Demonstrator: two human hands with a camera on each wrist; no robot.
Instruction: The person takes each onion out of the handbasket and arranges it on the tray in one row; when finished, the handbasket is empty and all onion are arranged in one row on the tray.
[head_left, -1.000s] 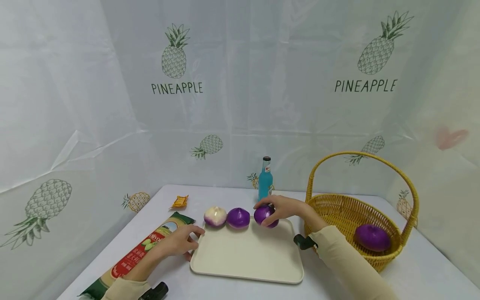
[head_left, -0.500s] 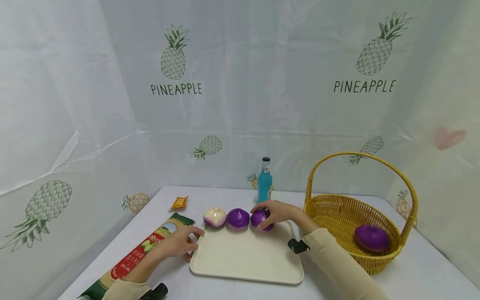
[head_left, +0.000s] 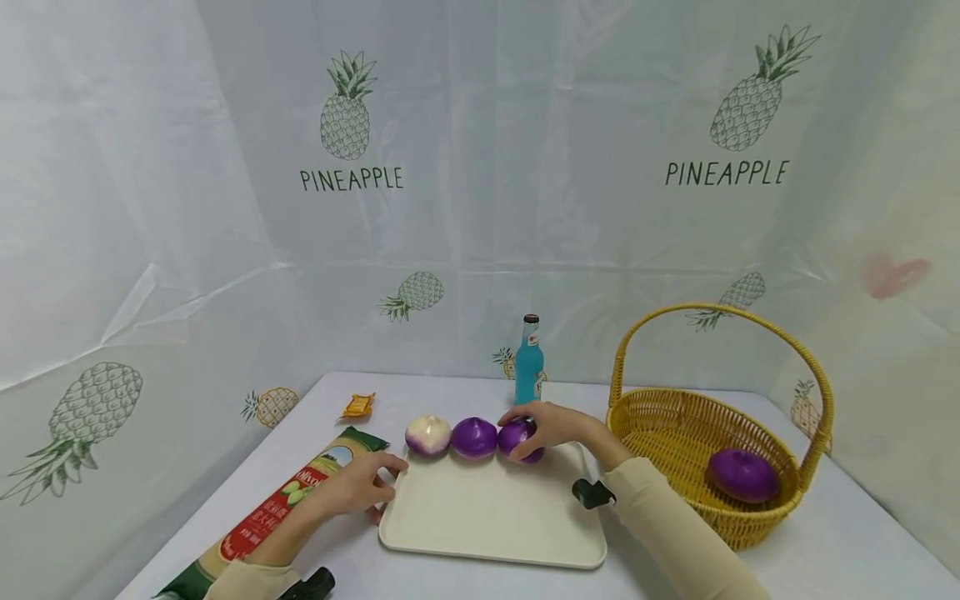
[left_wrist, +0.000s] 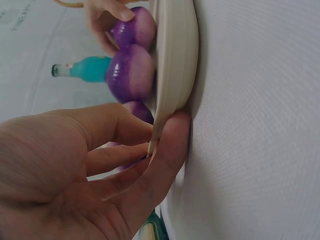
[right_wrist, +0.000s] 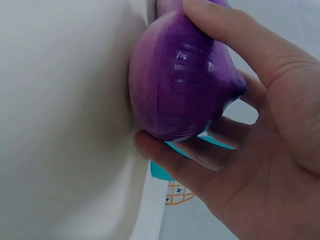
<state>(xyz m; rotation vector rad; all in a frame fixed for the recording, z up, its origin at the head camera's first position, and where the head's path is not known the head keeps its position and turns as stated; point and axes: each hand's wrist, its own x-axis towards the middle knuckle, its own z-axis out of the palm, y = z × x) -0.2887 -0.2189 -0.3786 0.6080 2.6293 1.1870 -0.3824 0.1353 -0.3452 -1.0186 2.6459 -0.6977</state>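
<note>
Tray (head_left: 491, 512), one, cream-coloured and flat on a white tabletop (head_left: 855, 533), anchors a scene of four onions. Three stand close together in a row at the tray's far edge: a white-and-purple onion (head_left: 428, 436) at the left, a purple middle onion (head_left: 474, 438), and a purple right-hand onion (head_left: 517, 442) in a person's grasp. The fourth, a basket onion (head_left: 742, 476), lies inside the one yellow wicker basket (head_left: 750, 533), to the right of the tray.

Two bare hands are at work. The right hand (head_left: 551, 423), partly open, spreads thumb and fingers around the sides of the right-hand onion. The left hand (head_left: 358, 485), fingers bent and nearly closed, pinches the tray's left rim. Two pale sleeves (head_left: 667, 517) and two dark wrist devices (head_left: 592, 493) show, one of each per arm.

One bottle (head_left: 528, 375) of blue liquid stands upright beyond the tray. One orange wrapper (head_left: 358, 406) sits beyond its left corner, and one long green packet (head_left: 251, 533) with a red label lies to its left, partly behind the left forearm.

Behind the tray, creased white sheeting (head_left: 525, 192) bears eight pineapple drawings (head_left: 345, 125), five greenish and three orange, the word "PINEAPPLE" twice, and one faint red heart (head_left: 896, 277).
</note>
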